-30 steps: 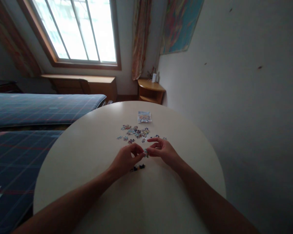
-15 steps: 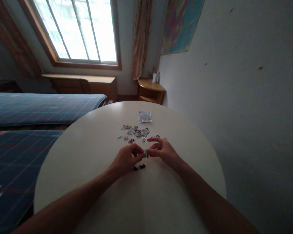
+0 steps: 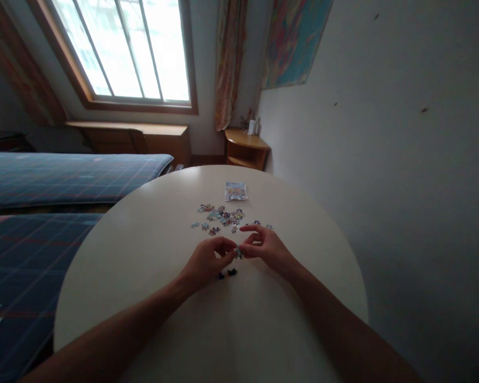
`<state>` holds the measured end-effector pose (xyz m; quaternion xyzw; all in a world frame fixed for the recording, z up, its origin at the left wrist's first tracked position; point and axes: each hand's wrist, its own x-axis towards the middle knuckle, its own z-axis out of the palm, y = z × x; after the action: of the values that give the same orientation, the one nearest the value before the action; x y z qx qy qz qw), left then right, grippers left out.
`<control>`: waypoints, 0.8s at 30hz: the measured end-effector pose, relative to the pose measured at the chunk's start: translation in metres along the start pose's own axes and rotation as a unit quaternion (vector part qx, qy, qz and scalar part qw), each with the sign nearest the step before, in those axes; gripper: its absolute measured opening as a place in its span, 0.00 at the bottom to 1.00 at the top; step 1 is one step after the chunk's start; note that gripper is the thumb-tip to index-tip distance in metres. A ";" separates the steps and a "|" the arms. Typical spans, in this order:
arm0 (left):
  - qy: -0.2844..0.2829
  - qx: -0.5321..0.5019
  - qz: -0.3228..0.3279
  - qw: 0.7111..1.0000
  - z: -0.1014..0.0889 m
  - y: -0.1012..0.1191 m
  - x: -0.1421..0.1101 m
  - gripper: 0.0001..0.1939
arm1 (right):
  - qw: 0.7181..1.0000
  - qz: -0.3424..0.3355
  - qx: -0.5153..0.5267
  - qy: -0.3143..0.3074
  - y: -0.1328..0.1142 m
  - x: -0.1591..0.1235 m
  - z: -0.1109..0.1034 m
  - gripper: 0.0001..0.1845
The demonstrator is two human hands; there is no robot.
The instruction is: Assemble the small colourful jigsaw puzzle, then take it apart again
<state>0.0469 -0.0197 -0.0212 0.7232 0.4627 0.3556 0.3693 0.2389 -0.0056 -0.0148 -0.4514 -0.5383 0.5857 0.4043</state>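
My left hand [image 3: 207,261] and my right hand [image 3: 266,247] meet at their fingertips above the round white table [image 3: 151,255]. Both pinch small jigsaw pieces [image 3: 238,252] held between thumbs and forefingers. Under the left hand lies a short dark strip of joined pieces [image 3: 226,274] on the tabletop. A loose scatter of coloured puzzle pieces [image 3: 221,217] is spread just beyond the hands. A few more pieces [image 3: 257,223] lie past my right fingers.
A small printed picture card [image 3: 236,191] lies at the far side of the table. Beds with blue plaid covers [image 3: 43,181] stand to the left. A wall is close on the right. A wooden corner shelf [image 3: 245,146] and a window are beyond.
Both hands stay pinched together on the pieces with only slight finger movement. The view shifted a little.
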 end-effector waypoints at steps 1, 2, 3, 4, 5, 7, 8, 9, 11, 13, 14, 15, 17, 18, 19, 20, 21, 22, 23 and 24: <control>-0.003 0.007 -0.003 1.000 0.000 0.000 0.000 0.07 | 1.000 0.002 -0.003 0.000 0.001 0.001 0.000 0.33; -0.006 0.014 -0.006 1.000 0.000 0.000 0.001 0.07 | 1.000 0.005 -0.006 0.000 0.002 0.001 0.000 0.33; -0.008 0.019 -0.010 1.000 0.000 0.000 0.001 0.07 | 1.000 0.008 -0.009 0.000 0.002 0.002 -0.001 0.33; -0.008 0.022 -0.015 1.000 0.000 0.000 0.002 0.07 | 1.000 0.011 -0.010 0.000 0.003 0.002 -0.001 0.32; -0.009 0.022 -0.019 1.000 0.000 0.001 0.002 0.07 | 1.000 0.013 -0.008 0.001 0.003 0.003 -0.001 0.32; -0.009 0.016 -0.025 1.000 0.000 0.001 0.003 0.08 | 1.000 0.018 0.000 -0.001 0.003 0.003 -0.002 0.29; -0.008 0.010 -0.027 1.000 -0.001 0.001 0.003 0.08 | 1.000 0.020 0.006 -0.001 0.003 0.003 -0.002 0.27; -0.006 0.004 -0.028 1.000 -0.001 0.002 0.003 0.08 | 1.000 0.024 0.011 -0.002 0.003 0.002 -0.003 0.26; 0.000 -0.011 -0.034 0.999 -0.002 0.001 0.004 0.08 | 0.999 0.028 0.015 -0.006 0.002 0.002 -0.004 0.24; 0.003 -0.032 -0.042 0.999 -0.002 0.000 0.004 0.09 | 0.999 0.028 0.008 -0.013 0.001 0.001 -0.004 0.25; 0.003 -0.041 -0.046 0.998 -0.003 0.000 0.004 0.10 | 0.999 0.027 0.003 -0.018 0.001 0.000 -0.004 0.25; 0.002 -0.049 -0.049 0.998 -0.003 -0.001 0.005 0.10 | 0.999 0.024 -0.002 -0.023 0.000 0.000 -0.004 0.26; -0.001 -0.058 -0.052 0.997 -0.003 -0.001 0.005 0.11 | 0.999 0.021 -0.008 -0.028 -0.001 -0.001 -0.003 0.27; -0.001 -0.057 -0.052 0.997 -0.003 -0.001 0.005 0.11 | 0.999 0.020 -0.009 -0.029 -0.001 -0.001 -0.002 0.27; 0.000 -0.054 -0.050 0.997 -0.002 -0.001 0.004 0.11 | 0.999 0.020 -0.009 -0.029 -0.001 -0.002 -0.001 0.27; 0.001 -0.050 -0.048 0.998 -0.002 -0.001 0.004 0.11 | 0.999 0.020 -0.008 -0.028 -0.001 -0.002 -0.001 0.27; 0.001 -0.044 -0.045 0.998 -0.002 -0.001 0.004 0.10 | 0.999 0.021 -0.008 -0.028 -0.001 -0.001 -0.001 0.26; 0.001 -0.038 -0.040 0.998 -0.002 -0.001 0.004 0.10 | 0.999 0.020 -0.009 -0.026 -0.001 -0.001 -0.001 0.26; 0.002 -0.029 -0.034 0.999 -0.002 -0.001 0.003 0.10 | 0.999 0.017 -0.014 -0.024 -0.001 -0.001 -0.001 0.25; 0.007 -0.016 -0.026 1.000 -0.002 -0.001 0.003 0.09 | 0.999 0.013 -0.022 -0.019 0.000 0.000 -0.003 0.24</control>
<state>0.0462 -0.0165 -0.0205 0.7025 0.4781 0.3582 0.3867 0.2414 -0.0051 -0.0147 -0.4559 -0.5529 0.5873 0.3762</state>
